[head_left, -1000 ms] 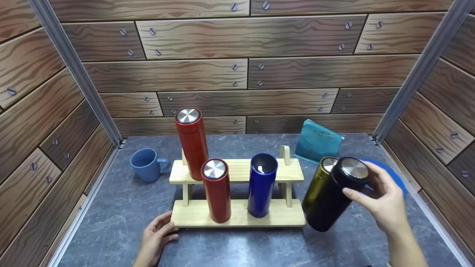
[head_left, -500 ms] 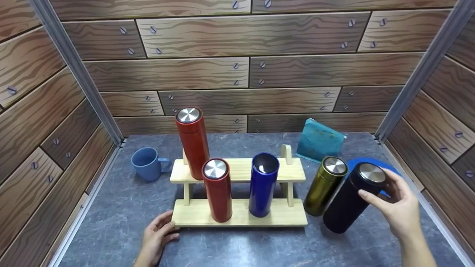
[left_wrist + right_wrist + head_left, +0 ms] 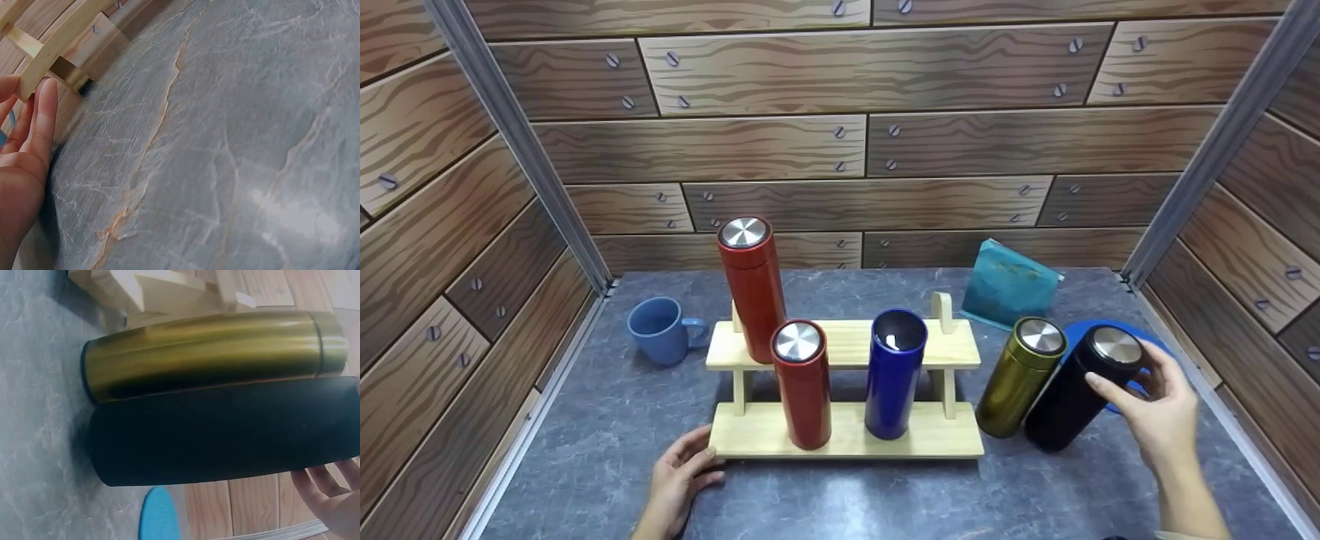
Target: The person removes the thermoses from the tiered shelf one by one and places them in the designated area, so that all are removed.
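Observation:
My right hand (image 3: 1161, 405) grips a black thermos (image 3: 1072, 405) near its silver lid. It stands at the right, close beside a gold-green thermos (image 3: 1011, 386); in the right wrist view the black thermos (image 3: 225, 433) lies along the gold one (image 3: 202, 354). At the near left, my left hand (image 3: 679, 476) holds the left end of a two-tier wooden rack's lower shelf (image 3: 750, 431), thumb on one side and fingers on the other in the left wrist view. On that shelf are a red thermos (image 3: 802, 397) and a blue one (image 3: 894, 390). Another red thermos (image 3: 755, 292) stands on the upper shelf.
A blue mug (image 3: 656, 334) stands left of the rack. Behind the rack's right end is a teal pouch (image 3: 1009, 285). A blue plate (image 3: 1084, 328) lies partly hidden behind the black thermos. Wood-patterned walls (image 3: 862, 142) enclose the grey marbled table (image 3: 847, 502).
My right hand has moved the black thermos to the right, from in front of the gold-green thermos to its right side, then slightly back. My left hand stays at the rack.

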`<action>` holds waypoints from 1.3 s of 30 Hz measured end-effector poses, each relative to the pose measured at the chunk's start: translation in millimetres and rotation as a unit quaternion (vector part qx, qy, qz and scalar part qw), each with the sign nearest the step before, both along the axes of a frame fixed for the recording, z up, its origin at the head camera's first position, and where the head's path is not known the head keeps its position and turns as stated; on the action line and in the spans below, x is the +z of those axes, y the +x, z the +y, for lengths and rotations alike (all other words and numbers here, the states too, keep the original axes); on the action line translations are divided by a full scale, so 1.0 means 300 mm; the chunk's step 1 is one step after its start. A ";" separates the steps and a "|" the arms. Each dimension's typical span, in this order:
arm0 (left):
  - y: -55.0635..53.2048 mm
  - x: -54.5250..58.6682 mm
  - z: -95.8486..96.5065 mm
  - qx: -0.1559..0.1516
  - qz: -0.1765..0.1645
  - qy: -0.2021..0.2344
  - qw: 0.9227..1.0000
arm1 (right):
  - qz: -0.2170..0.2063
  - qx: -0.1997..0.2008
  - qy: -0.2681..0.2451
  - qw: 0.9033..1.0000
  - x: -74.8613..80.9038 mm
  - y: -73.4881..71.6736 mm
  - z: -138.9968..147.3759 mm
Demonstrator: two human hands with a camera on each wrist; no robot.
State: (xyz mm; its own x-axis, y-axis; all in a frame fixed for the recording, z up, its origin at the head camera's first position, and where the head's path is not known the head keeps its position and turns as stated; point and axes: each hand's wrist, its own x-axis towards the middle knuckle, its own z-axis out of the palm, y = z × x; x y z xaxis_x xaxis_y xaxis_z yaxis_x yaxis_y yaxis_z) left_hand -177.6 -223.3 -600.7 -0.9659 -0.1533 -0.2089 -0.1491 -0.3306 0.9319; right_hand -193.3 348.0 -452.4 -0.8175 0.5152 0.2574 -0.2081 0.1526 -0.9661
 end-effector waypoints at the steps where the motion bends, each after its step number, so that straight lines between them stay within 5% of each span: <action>1: 0.000 0.000 0.000 0.001 -0.001 -0.002 1.000 | 0.002 -0.001 -0.009 1.000 -0.004 -0.004 0.002; 5: 0.001 -0.001 0.002 -0.001 0.003 0.000 1.000 | 0.011 0.001 -0.024 1.000 -0.016 -0.018 0.002; 12: 0.005 -0.005 0.000 -0.008 0.014 0.007 1.000 | -0.002 0.007 0.047 0.999 -0.023 -0.034 -0.013; 23: 0.006 -0.005 0.000 -0.013 0.022 0.004 1.000 | -0.035 -0.003 0.048 0.998 -0.033 -0.052 -0.015; 39: 0.005 0.001 0.005 -0.008 0.009 -0.003 1.000 | -0.018 0.052 0.122 0.991 -0.025 -0.023 -0.001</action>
